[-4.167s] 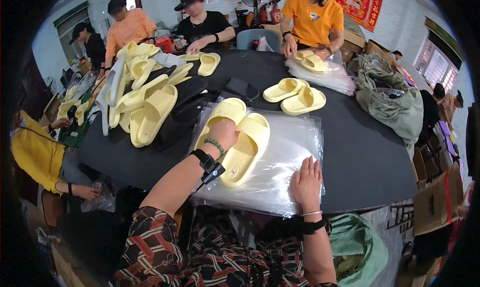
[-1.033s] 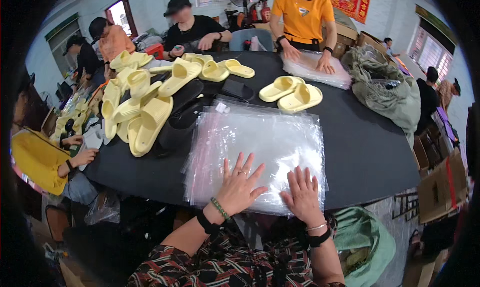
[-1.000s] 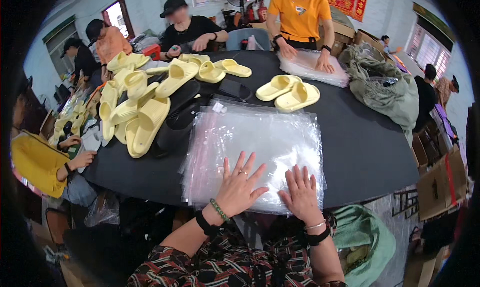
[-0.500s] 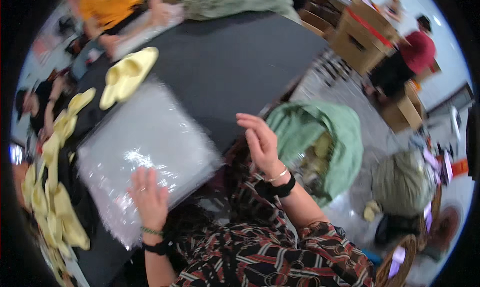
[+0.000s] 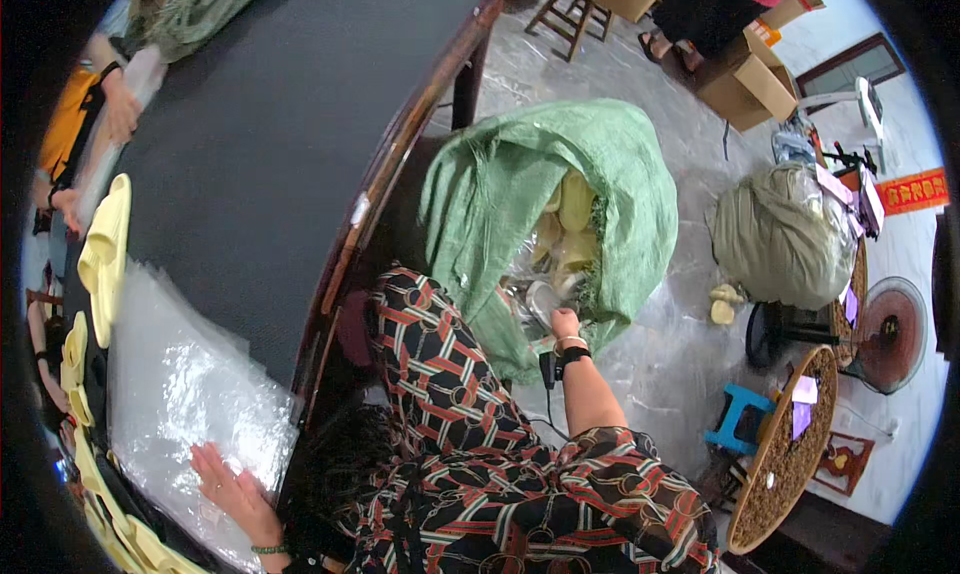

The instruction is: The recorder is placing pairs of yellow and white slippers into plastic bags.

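Note:
My left hand (image 5: 237, 489) lies flat, fingers spread, on a stack of clear plastic bags (image 5: 190, 364) at the table's near left. My right hand (image 5: 565, 324) is closed at the near side of a green woven sack's mouth. What its fingers hold is hidden; a shiny plastic-wrapped piece lies right beside them. The green sack (image 5: 640, 204) stands on the floor to the right of the table, its mouth wide. Inside it are several pale yellow slippers (image 5: 577, 202) in clear wrapping. Loose yellow slippers (image 5: 103, 264) line the table's left side.
The dark table (image 5: 270, 124) has a wooden edge beside the sack. Across it, another person's hands (image 5: 122, 109) hold clear plastic. At right are a tied bundle (image 5: 785, 234), a blue stool (image 5: 738, 419), a round woven tray (image 5: 785, 449), a fan (image 5: 892, 334) and a cardboard box (image 5: 750, 84).
The view has swung to the right. My right hand has gone from above the table edge down to the sack and closed. My left hand stays on the bag stack.

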{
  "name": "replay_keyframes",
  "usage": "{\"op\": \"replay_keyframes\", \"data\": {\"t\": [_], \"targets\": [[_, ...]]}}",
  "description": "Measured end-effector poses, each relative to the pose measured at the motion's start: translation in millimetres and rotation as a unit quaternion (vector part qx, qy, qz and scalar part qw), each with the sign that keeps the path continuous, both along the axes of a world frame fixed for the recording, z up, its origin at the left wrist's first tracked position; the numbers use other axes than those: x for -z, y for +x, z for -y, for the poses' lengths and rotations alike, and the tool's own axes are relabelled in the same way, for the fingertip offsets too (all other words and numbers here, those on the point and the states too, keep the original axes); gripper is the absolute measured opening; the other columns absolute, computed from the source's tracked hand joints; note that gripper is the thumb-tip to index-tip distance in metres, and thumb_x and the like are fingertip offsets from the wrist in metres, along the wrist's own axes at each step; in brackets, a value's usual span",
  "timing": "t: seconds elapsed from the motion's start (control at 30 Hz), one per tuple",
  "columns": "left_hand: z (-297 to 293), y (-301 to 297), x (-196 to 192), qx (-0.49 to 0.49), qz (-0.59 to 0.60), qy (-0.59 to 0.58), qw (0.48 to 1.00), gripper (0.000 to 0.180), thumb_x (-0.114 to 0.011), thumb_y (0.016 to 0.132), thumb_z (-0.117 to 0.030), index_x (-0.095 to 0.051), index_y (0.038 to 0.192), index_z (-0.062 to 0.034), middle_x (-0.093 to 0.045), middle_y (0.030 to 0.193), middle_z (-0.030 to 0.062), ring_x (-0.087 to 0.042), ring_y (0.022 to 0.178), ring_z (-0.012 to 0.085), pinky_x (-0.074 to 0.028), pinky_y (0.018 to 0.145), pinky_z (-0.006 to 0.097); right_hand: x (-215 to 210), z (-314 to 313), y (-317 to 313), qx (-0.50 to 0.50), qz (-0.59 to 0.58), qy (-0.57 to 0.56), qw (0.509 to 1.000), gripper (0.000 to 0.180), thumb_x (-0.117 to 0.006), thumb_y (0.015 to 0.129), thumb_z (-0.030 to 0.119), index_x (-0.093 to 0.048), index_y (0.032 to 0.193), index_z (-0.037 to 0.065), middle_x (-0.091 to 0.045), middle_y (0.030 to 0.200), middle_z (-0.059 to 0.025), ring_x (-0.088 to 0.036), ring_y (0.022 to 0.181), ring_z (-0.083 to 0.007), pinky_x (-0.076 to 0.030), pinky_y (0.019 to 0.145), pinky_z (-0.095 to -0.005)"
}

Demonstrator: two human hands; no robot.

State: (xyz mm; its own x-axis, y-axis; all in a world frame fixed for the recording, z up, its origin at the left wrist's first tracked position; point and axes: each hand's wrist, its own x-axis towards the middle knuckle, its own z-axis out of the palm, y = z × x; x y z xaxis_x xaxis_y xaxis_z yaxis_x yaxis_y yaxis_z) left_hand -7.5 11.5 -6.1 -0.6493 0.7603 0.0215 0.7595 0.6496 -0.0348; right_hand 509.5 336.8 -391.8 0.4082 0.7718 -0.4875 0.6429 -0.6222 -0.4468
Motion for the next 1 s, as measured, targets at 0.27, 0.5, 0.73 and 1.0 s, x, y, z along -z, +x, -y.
{"op": "replay_keyframes", "data": {"t": [0.27,0.5,0.73,1.0], "targets": [[6,-7,-3,0.021,-0.004,0.017,1.0,0.071,-0.028,0.104,-0.052,-0.032,0.155,-0.002,-0.025,0.163,0.0206,-0.019,0.152,0.0371,-0.01,0.12,0.052,-22,-37,-34,-0.278,0.06,0.313,0.906,0.059,-0.053,0.078,-0.004,-0.05,0.136,0.005,-0.037,0.15,-0.0289,-0.057,0.115,-0.0461,-0.05,0.098,-0.0469],[7,-2,-11,-0.002,-0.004,0.009,1.0,0.072,-0.028,0.104,-0.053,-0.03,0.156,-0.0025,-0.023,0.164,0.0202,-0.017,0.152,0.0367,-0.008,0.12,0.053,-23,-95,-54,-0.386,0.182,-0.071,0.901,0.032,-0.057,0.089,0.005,-0.064,0.12,0.005,-0.066,0.118,-0.0224,-0.068,0.105,-0.0358,-0.056,0.088,-0.0449],[7,2,-6,-0.012,0.007,0.005,1.0,0.071,-0.029,0.104,-0.053,-0.029,0.157,-0.0053,-0.022,0.165,0.0168,-0.015,0.153,0.0341,-0.005,0.121,0.055,-14,-88,10,-0.326,0.129,0.156,0.923,0.015,-0.066,0.082,0.017,-0.071,0.082,0.003,-0.069,0.082,-0.0233,-0.068,0.081,-0.0418,-0.055,0.075,-0.0501],[7,0,-10,-0.009,-0.018,0.03,0.999,0.064,-0.032,0.104,-0.046,-0.031,0.157,-0.0105,-0.023,0.165,0.0132,-0.015,0.153,0.0341,-0.004,0.12,0.057,-174,-97,22,-0.251,0.055,0.258,0.931,0.014,-0.068,0.084,0.017,-0.071,0.089,0.004,-0.071,0.084,-0.0198,-0.069,0.083,-0.0395,-0.055,0.076,-0.045]]}}
